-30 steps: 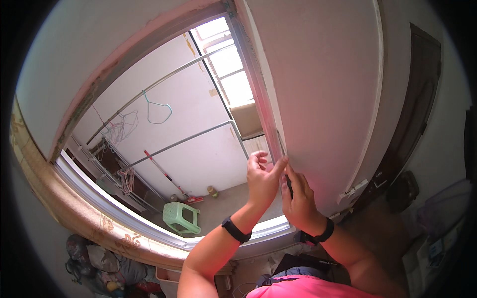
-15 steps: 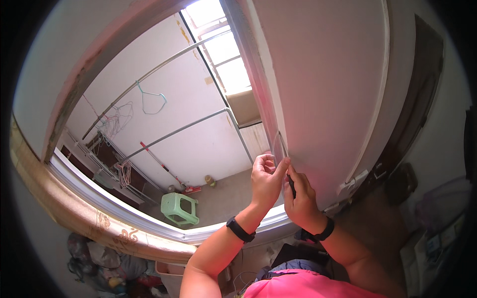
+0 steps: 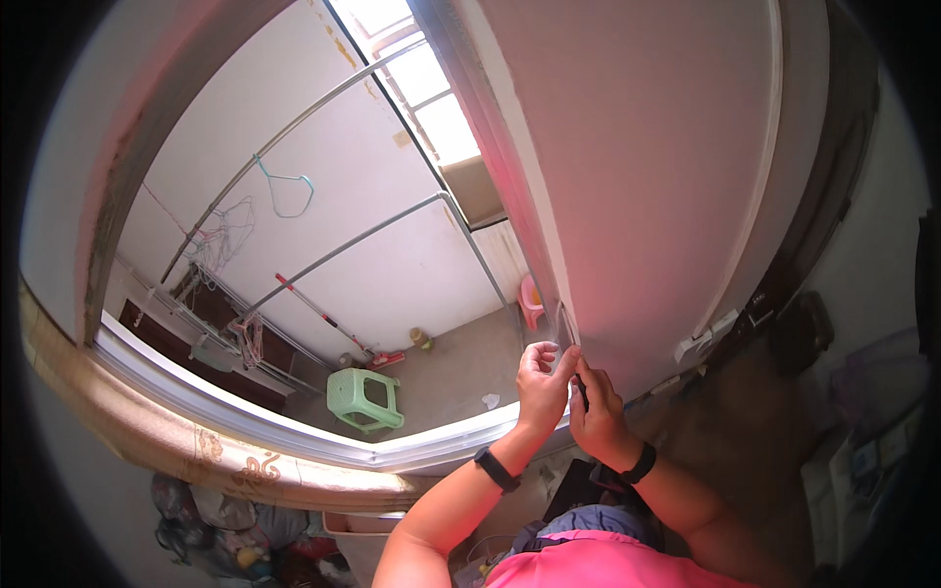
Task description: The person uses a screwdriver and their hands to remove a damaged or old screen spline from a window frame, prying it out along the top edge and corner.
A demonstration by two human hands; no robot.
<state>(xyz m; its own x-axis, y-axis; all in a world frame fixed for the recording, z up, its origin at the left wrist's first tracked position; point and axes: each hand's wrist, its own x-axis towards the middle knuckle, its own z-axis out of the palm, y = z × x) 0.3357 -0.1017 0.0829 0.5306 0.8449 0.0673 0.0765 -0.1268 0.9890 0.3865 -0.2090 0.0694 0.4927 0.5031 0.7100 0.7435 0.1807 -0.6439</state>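
My right hand (image 3: 600, 416), with a black band on its wrist, is closed round a slim tool with a black handle (image 3: 583, 394). The tool points up along the edge of the white wall (image 3: 647, 167) beside the window opening; its kind cannot be made out. Curled close on the left, my left hand (image 3: 541, 392) has its thumb against the right fingers. A thin, see-through strip (image 3: 561, 321) shows just above the fingertips, along the wall edge. Whatever lies between the left fingers is hidden. That wrist wears a black band too.
Past the white window frame (image 3: 323, 449) stand a green stool (image 3: 365, 400), a red-ended mop (image 3: 328, 318) and a pink chair (image 3: 530, 302). Hangers hang from metal rails (image 3: 294, 122). A patterned curtain (image 3: 225, 461) lies along the sill; bagged items (image 3: 235, 524) are at lower left.
Both hands have moved down along the wall edge and slightly right, still close together. The view has shifted, and the pink chair now shows beyond the edge.
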